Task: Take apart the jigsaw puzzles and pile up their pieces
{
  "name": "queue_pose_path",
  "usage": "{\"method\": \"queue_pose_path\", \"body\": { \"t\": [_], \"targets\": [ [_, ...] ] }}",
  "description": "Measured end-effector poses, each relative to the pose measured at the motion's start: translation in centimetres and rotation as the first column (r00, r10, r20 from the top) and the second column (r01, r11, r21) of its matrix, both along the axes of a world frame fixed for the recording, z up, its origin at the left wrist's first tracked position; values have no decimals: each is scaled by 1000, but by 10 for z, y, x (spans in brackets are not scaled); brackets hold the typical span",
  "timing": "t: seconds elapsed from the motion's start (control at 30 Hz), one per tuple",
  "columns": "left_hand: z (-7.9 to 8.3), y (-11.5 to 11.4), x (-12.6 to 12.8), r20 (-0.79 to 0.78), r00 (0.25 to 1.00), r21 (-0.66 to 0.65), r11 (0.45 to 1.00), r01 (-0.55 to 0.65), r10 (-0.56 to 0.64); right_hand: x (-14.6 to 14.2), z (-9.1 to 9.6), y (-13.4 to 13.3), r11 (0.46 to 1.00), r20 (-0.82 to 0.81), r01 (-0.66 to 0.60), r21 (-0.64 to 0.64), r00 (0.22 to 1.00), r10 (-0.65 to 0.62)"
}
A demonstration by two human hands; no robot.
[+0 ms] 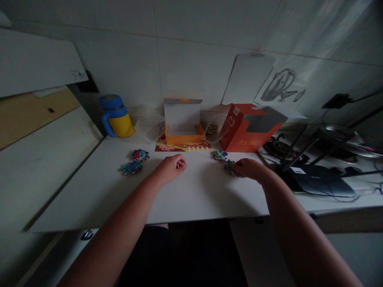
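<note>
My left hand rests on the white table with its fingers curled in; I cannot make out anything inside them. My right hand lies to the right, fingers pinched on a small cluster of colourful puzzle pieces. More joined pieces lie just behind that cluster. Two other clumps of pieces sit to the left of my left hand. A strip of assembled puzzle lies at the back, in front of an open orange box.
A blue and yellow mug stands at the back left. A larger orange carton lies on its side at the back right, clear plastic bags beside the boxes. A gas hob and a dark flat object with cables fill the right.
</note>
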State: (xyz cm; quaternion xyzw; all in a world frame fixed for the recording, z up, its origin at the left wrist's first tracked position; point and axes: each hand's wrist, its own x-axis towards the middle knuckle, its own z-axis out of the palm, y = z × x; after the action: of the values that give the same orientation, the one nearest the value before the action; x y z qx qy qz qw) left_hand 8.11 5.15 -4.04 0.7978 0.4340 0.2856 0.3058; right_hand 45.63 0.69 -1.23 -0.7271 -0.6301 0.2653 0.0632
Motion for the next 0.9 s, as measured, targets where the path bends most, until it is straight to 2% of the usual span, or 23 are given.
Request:
{"method": "queue_pose_path", "body": {
  "t": [0.1,0.2,0.33,0.47,0.57,0.73,0.83,0.9],
  "targets": [
    [0,0,0,-1,1000,-3,1000,1,-1,-1,0,-3,999,-51,32,1,998,-32],
    [-1,0,0,-5,1000,0,1000,-2,2,-3,-1,-6,996,-62,37,84,998,-32],
    [-4,0,0,-16,1000,1,1000,-4,4,-5,-1,-9,986,23,29,161,999,-33],
    [-6,1,0,-9,1000,3,1000,4,-4,-2,1,-8,991,70,-9,131,998,0],
    [-5,1,0,-15,1000,0,1000,-2,2,3,-3,-6,996,-39,-2,85,999,5],
    [-3,0,0,-14,1000,-5,1000,0,0,-1,-15,-7,987,-265,112,112,961,-79],
    [-2,-1,0,-16,1000,-1,1000,0,0,-12,-16,-16,978,-315,107,179,948,-47],
    [-2,-1,1,-17,1000,2,1000,0,0,-23,-14,-24,958,-274,56,280,962,24]
  ]
}}
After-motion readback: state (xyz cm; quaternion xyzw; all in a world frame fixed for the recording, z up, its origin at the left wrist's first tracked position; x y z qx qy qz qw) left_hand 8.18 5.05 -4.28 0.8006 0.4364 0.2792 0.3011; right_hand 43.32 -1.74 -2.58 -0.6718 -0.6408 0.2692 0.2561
